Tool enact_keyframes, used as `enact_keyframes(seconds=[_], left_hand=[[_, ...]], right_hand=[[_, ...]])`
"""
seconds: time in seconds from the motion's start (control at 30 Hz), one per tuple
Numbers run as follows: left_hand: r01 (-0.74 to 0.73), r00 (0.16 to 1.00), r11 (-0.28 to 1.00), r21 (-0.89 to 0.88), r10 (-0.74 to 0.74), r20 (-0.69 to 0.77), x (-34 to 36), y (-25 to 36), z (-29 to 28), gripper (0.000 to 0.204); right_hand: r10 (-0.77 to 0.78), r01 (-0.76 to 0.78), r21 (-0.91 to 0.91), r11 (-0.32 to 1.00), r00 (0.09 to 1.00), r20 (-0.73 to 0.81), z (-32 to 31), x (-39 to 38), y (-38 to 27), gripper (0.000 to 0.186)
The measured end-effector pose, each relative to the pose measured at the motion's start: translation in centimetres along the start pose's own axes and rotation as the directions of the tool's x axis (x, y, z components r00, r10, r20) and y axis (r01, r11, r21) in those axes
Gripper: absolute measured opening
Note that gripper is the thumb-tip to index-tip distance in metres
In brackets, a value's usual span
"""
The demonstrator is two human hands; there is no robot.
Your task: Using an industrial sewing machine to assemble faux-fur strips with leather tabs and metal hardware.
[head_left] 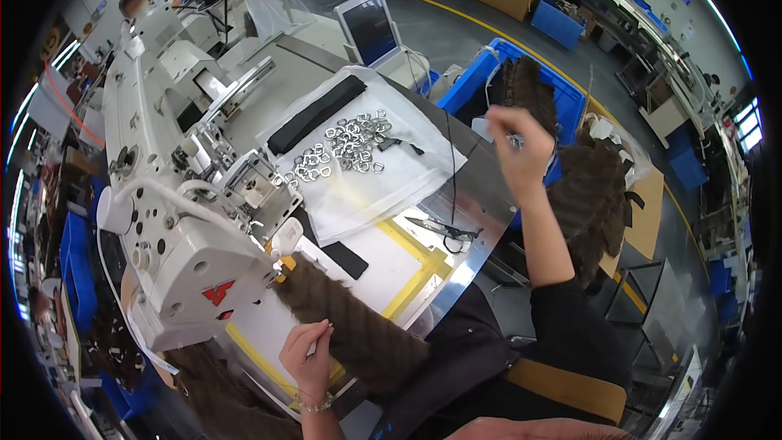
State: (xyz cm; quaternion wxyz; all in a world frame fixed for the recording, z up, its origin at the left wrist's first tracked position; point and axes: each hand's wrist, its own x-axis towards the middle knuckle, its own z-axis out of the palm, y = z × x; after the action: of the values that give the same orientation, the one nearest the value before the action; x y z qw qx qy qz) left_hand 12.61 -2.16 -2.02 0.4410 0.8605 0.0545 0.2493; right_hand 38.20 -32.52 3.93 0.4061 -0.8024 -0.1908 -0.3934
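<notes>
A brown furry fabric piece [354,332] lies under the head of a white industrial sewing machine [191,232] and hangs toward my lap. My left hand [306,358] is closed in a pinch at its left edge; what is between the fingertips is too small to make out. To the right, my right hand [523,151] is raised beside a blue bin, fingers curled together. A shiny bit shows by its palm, but I cannot tell whether the hand holds it. Many metal rings [354,143] lie on a white sheet [366,195] over the machine table.
Black-handled scissors [448,232] lie near the table's right edge, by a dark cord. A black fabric strip [318,114] rests behind the rings. The blue bin [467,85] and brown furry pieces [590,195] stand at right. A screen [368,28] stands behind.
</notes>
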Motion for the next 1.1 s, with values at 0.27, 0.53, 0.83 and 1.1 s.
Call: enact_keyframes(seconds=[0.27,0.53,0.83,1.1], left_hand=[[-0.039,0.999,0.996,0.084,0.040,-0.010,0.0,-0.3,0.3,0.021],[0.000,0.998,0.988,0.154,0.010,-0.060,0.3,-1.3,0.1,0.020],[-0.016,0.997,0.993,0.119,0.024,-0.067,0.7,-1.0,0.7,0.020],[0.001,0.994,0.994,0.111,0.010,-0.106,0.4,-1.3,0.4,0.021]], right_hand=[[0.705,-0.003,-0.738,0.675,0.297,0.644,-0.4,-2.4,25.1,0.021],[0.464,-0.217,-0.411,0.885,0.465,0.754,2.3,-10.4,26.3,0.034],[0.445,-0.279,-0.347,0.896,0.584,0.679,0.6,-9.8,24.4,0.030],[0.596,-0.458,-0.396,0.796,0.482,0.643,1.3,-8.9,25.3,0.029]])
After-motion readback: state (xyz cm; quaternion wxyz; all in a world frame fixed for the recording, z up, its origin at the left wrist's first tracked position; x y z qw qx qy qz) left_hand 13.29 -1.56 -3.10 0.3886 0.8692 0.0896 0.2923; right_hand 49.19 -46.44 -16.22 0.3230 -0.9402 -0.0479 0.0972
